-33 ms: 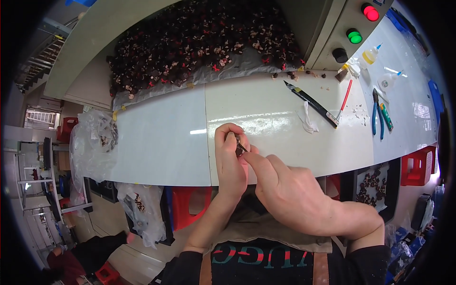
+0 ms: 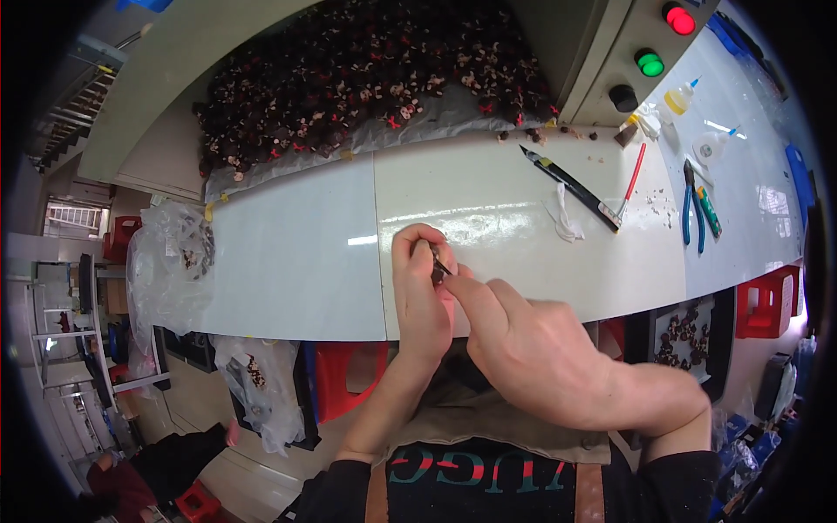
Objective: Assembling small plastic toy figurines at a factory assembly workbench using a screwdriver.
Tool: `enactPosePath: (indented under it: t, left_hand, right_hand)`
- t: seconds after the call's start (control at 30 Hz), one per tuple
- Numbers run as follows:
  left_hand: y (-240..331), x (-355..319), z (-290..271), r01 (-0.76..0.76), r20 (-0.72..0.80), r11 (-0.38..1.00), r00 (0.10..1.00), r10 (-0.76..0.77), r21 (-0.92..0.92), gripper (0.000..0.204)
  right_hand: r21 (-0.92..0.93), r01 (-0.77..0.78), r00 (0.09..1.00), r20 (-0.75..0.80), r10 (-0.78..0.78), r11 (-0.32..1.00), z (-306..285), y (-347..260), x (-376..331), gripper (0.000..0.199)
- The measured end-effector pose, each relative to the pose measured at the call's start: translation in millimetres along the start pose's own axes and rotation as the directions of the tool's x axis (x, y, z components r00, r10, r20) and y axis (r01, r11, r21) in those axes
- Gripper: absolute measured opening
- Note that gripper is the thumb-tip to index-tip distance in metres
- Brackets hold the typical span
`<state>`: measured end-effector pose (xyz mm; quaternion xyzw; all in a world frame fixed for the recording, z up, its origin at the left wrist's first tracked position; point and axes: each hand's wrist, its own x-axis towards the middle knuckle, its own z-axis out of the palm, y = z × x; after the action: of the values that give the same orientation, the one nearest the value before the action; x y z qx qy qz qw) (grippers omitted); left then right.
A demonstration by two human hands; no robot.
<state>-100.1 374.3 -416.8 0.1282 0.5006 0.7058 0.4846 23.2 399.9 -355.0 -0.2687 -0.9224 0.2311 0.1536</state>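
My left hand [image 2: 417,288] is held upright over the near edge of the white table [image 2: 296,261], its fingers curled around a small dark piece [image 2: 437,264]. My right hand [image 2: 523,349] reaches in from the right. Its forefinger and thumb pinch the same piece against my left fingers. Most of the piece is hidden between the fingertips. A big pile of small dark pieces with red and cream bits [image 2: 366,78] lies on a grey sheet at the back of the table.
To the right lie a black utility knife [image 2: 567,185], a red pen [image 2: 634,179], blue pliers [image 2: 689,209], a scrap of white strip [image 2: 567,218] and two small glue bottles [image 2: 680,96]. A grey control box with coloured buttons [image 2: 649,61] stands behind them. Plastic bags [image 2: 174,253] hang at the table's left end.
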Motion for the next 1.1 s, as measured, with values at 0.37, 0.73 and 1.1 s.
enactPosePath:
  t: [0.37, 0.73, 1.1]
  left_hand:
    - [-23, 15, -39, -0.092, 0.147, 0.984, 0.982, 0.115, -0.156, 0.012]
    - [37, -50, -96, -0.262, 0.11, 0.964, 0.96, 0.256, 0.04, 0.012]
    - [60, -87, -135, -0.292, 0.116, 0.953, 0.947, 0.3, -0.077, 0.014]
  right_hand:
    - [0.013, 0.101, 0.95, 0.297, -0.1, 0.995, -23, 10, 29, 0.025]
    - [-0.058, 0.186, 0.927, 0.34, -0.155, 0.981, -2, -116, 43, 0.021]
    - [0.103, -0.09, 0.852, 0.523, 0.023, 0.991, -2, -181, 71, 0.009]
